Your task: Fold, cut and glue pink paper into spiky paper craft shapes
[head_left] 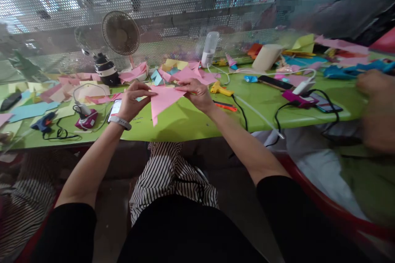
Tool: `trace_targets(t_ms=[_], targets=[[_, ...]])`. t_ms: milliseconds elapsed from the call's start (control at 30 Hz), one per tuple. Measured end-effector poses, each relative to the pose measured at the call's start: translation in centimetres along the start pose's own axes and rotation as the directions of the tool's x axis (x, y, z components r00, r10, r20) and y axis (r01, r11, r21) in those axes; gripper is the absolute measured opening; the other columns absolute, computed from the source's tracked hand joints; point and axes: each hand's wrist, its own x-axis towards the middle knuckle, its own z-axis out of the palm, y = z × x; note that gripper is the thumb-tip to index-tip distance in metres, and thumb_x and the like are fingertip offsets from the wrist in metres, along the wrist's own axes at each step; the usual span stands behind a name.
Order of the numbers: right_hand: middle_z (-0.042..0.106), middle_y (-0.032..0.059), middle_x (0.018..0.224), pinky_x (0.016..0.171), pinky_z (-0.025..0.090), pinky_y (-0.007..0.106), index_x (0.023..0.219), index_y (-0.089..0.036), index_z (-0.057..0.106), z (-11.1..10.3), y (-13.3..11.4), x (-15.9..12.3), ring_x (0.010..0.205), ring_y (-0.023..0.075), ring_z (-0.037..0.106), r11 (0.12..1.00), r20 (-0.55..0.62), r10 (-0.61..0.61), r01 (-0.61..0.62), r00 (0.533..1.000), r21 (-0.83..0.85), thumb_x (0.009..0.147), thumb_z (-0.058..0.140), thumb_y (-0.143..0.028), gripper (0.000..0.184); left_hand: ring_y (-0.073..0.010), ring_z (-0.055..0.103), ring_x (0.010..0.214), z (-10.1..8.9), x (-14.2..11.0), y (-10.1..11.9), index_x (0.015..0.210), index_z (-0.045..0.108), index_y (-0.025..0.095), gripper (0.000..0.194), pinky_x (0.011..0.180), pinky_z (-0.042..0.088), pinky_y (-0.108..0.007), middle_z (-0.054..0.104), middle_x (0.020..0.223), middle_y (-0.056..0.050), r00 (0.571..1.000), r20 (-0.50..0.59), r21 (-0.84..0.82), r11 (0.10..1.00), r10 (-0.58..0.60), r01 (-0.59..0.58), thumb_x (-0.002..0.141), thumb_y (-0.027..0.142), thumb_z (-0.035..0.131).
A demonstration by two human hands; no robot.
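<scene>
A piece of pink paper, roughly triangular with one point hanging down, is held up above the front of the green table. My left hand pinches its upper left edge between thumb and fingers. On the other side, my right hand grips the upper right corner the same way. Just right of my right hand lie a yellow glue gun and an orange cutter knife. A phone with a lit screen is partly hidden behind my left wrist.
Pink paper scraps pile up behind my hands. A fan and a black bottle stand back left. A blue glue gun and a purple power socket lie left. Another person's hand is at right, by cables and a dark phone.
</scene>
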Motion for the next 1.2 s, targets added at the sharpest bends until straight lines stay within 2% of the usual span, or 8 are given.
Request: trace_targets(t_ms=[100, 233, 333, 467, 600, 733, 967, 1200], targets=[[0.064, 0.0044, 0.118, 0.1, 0.044, 0.042, 0.096, -0.032, 0.079, -0.2, 0.9, -1.2, 0.109, 0.0217, 0.056, 0.982, 0.057, -0.034, 0.044, 0.998, -0.184, 0.089, 0.066, -0.031, 0.015, -0.0177, 0.062, 0.082, 0.7, -1.9, -0.5, 0.091, 0.081, 0.024, 0.018, 0.08, 0.053, -0.033, 0.07, 0.088, -0.006, 0.998, -0.007, 0.075, 0.995, -0.069, 0.069, 0.081, 0.036, 0.072], [0.061, 0.0062, 0.108, 0.091, 0.047, 0.04, 0.097, -0.032, 0.079, 0.5, 2.4, -3.3, 0.096, 0.0209, 0.054, 0.962, 0.063, -0.043, 0.058, 0.997, -0.268, 0.093, 0.057, -0.03, 0.022, -0.0194, 0.067, 0.089, 2.2, -4.4, -0.8, 0.106, 0.078, 0.021, 0.032, 0.081, 0.055, -0.032, 0.076, 0.104, -0.01, 0.967, 0.055, -0.148, 0.956, -0.248, 0.253, 0.086, 0.041, 0.066], [0.061, 0.006, 0.11, 0.093, 0.047, 0.04, 0.1, -0.032, 0.078, 1.1, 3.1, -3.7, 0.098, 0.021, 0.055, 0.971, 0.063, -0.023, 0.037, 0.998, -0.237, 0.092, 0.056, -0.028, 0.024, -0.0229, 0.066, 0.106, 2.8, -4.5, -0.9, 0.108, 0.077, 0.019, 0.039, 0.086, 0.056, -0.032, 0.073, 0.118, -0.011, 0.909, 0.093, -0.355, 0.84, -0.406, 0.411, 0.082, 0.047, 0.068], [0.064, 0.0055, 0.12, 0.099, 0.045, 0.04, 0.111, -0.029, 0.075, 1.8, 4.1, -2.5, 0.11, 0.0217, 0.057, 0.99, 0.015, 0.139, -0.139, 0.99, -0.032, 0.085, 0.056, -0.028, 0.031, -0.0205, 0.068, 0.099, 3.2, -2.9, -2.0, 0.109, 0.074, 0.019, 0.043, 0.078, 0.058, -0.028, 0.074, 0.113, -0.01, 0.838, 0.149, -0.493, 0.696, -0.524, 0.523, 0.074, 0.043, 0.077], [0.072, 0.0074, 0.109, 0.091, 0.051, 0.034, 0.117, -0.019, 0.07, 2.1, 5.3, 0.5, 0.1, 0.0203, 0.065, 0.785, 0.094, 0.518, -0.517, 0.85, 0.341, 0.086, 0.051, -0.04, 0.042, -0.0164, 0.07, 0.084, 4.0, -0.9, -4.0, 0.123, 0.065, 0.021, 0.064, 0.07, 0.057, -0.026, 0.077, 0.094, -0.005, 0.797, 0.171, -0.555, 0.611, -0.579, 0.564, 0.063, 0.033, 0.086], [0.076, 0.0074, 0.085, 0.076, 0.055, 0.033, 0.097, -0.017, 0.072, 2.6, 6.2, 3.3, 0.081, 0.021, 0.068, 0.581, 0.376, 0.612, -0.718, 0.696, 0.384, 0.085, 0.056, -0.055, 0.043, -0.0138, 0.069, 0.074, 5.2, 0.8, -6.1, 0.117, 0.065, 0.017, 0.068, 0.067, 0.056, -0.025, 0.076, 0.086, -0.003, 0.737, 0.212, -0.61, 0.502, -0.642, 0.613, 0.056, 0.028, 0.091], [0.07, 0.0009, 0.063, 0.066, 0.053, 0.027, 0.068, -0.017, 0.068, 4.8, 9.0, 4.9, 0.065, 0.0152, 0.064, 0.623, 0.292, 0.635, -0.697, 0.715, 0.354, 0.055, 0.089, -0.035, 0.031, -0.011, 0.068, 0.065, 6.2, 1.5, -9.0, 0.089, 0.072, 0.016, 0.044, 0.067, 0.057, -0.024, 0.074, 0.077, -0.002, 0.631, 0.271, -0.585, 0.397, -0.727, 0.707, 0.053, 0.029, 0.093], [0.069, -0.0012, 0.065, 0.054, 0.047, 0.023, 0.069, -0.017, 0.069, 4.0, 9.2, 4.5, 0.059, 0.0117, 0.059, 0.601, 0.282, 0.653, -0.708, 0.702, 0.371, 0.055, 0.088, -0.039, 0.032, -0.0138, 0.067, 0.059, 5.0, 1.1, -9.5, 0.077, 0.074, 0.015, 0.034, 0.059, 0.058, -0.024, 0.073, 0.07, -0.005, 0.573, 0.434, -0.499, 0.345, -0.695, 0.795, 0.052, 0.026, 0.094]])
